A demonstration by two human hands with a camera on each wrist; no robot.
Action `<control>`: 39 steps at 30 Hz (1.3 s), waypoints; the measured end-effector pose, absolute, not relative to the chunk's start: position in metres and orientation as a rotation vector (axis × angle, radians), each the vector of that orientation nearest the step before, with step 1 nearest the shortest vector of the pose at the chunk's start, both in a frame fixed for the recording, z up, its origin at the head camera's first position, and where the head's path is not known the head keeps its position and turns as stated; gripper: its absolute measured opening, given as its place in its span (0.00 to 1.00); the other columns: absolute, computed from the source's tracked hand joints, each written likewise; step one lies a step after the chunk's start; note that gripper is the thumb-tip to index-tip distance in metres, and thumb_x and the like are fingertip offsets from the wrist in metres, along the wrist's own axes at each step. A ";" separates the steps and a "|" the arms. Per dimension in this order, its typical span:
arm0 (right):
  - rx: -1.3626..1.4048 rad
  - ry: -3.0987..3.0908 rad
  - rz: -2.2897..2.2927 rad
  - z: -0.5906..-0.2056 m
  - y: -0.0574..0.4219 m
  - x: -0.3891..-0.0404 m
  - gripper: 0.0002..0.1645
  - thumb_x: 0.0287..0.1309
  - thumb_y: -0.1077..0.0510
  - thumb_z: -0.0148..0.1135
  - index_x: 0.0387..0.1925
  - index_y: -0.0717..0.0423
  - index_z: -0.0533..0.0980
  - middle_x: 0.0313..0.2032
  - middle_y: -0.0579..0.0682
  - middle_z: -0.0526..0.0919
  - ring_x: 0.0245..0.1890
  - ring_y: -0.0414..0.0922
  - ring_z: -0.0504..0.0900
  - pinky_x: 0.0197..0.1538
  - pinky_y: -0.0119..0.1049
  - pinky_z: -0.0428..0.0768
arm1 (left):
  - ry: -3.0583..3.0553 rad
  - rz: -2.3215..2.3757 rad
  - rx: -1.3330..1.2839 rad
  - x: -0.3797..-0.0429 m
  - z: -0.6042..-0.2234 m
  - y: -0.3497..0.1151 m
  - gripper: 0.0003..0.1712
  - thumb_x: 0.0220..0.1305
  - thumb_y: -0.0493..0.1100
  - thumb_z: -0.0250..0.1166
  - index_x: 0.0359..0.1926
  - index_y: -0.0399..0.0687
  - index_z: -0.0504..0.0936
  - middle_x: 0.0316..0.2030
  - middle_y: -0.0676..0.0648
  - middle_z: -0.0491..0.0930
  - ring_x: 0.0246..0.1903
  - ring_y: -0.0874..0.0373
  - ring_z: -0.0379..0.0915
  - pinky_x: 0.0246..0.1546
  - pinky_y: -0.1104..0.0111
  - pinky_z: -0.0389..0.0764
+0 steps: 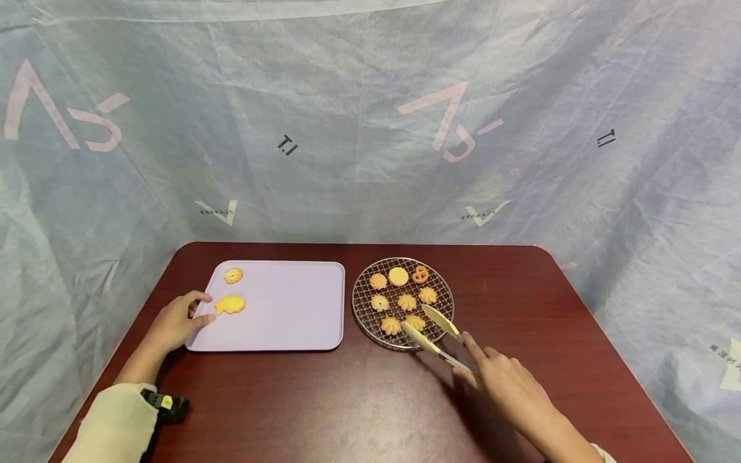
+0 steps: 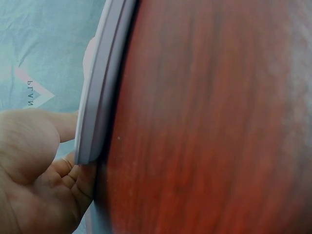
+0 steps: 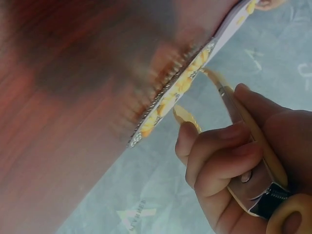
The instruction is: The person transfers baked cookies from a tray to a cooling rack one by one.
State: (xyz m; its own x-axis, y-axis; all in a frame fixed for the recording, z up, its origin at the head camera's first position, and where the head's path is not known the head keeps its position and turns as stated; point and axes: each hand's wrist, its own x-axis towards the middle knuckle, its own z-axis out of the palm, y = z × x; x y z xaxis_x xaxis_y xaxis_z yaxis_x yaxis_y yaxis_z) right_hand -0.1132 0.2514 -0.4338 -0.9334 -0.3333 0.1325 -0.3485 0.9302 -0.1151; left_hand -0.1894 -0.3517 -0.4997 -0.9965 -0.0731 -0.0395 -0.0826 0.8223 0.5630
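My left hand [image 1: 176, 321] grips the left edge of a pale lilac tray [image 1: 295, 308]; the left wrist view has the thumb on one side of its rim and curled fingers on the other. Near that thumb a fish-shaped cookie [image 1: 233, 304] lies on the tray, with an oval cookie [image 1: 233, 276] behind it. My right hand [image 1: 509, 382] holds a pair of gold-coloured tongs [image 3: 270, 168], their tips spread apart. Those tips hover at the front right of a round wire rack [image 1: 360, 321], around a flower-shaped cookie [image 1: 414, 322], apparently not clamped on it.
Several other cookies lie on the rack, among them a round one [image 1: 398, 276] and a pretzel [image 1: 420, 274] at the back. The rack stands just right of the tray on a dark red wooden table [image 1: 278, 405]. Grey printed cloth [image 1: 359, 180] hangs behind and beside the table.
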 end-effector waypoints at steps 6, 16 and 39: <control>0.541 -2.985 0.199 -0.428 0.238 -0.118 0.46 0.63 0.36 0.68 0.70 0.63 0.70 0.36 0.60 0.83 0.24 0.55 0.82 0.28 0.50 0.81 | 2.994 0.921 -0.125 -0.190 -0.501 -0.351 0.25 0.69 0.41 0.70 0.61 0.35 0.74 0.38 0.38 0.69 0.39 0.44 0.66 0.35 0.58 0.65; 0.648 -2.998 0.324 -0.431 0.208 -0.133 0.54 0.57 0.29 0.68 0.71 0.62 0.68 0.38 0.59 0.83 0.26 0.53 0.83 0.27 0.48 0.80 | 2.990 0.933 -0.132 -0.189 -0.501 -0.351 0.25 0.68 0.41 0.70 0.61 0.34 0.74 0.37 0.39 0.69 0.38 0.45 0.66 0.34 0.58 0.64; 0.925 -3.026 0.396 -0.449 0.108 -0.185 0.59 0.55 0.26 0.68 0.72 0.64 0.66 0.29 0.57 0.82 0.21 0.47 0.80 0.24 0.39 0.79 | 2.986 0.929 -0.140 -0.189 -0.501 -0.351 0.25 0.68 0.41 0.70 0.61 0.35 0.74 0.38 0.38 0.69 0.39 0.44 0.66 0.35 0.58 0.65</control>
State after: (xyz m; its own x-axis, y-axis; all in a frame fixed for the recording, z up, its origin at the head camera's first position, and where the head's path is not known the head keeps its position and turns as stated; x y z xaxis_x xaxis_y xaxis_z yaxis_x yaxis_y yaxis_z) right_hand -0.1848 0.1082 -0.4492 -0.8307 -0.5561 0.0270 -0.5443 0.8010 -0.2494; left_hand -0.1892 -0.3514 -0.5011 -0.9959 -0.0822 -0.0371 -0.0887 0.8200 0.5655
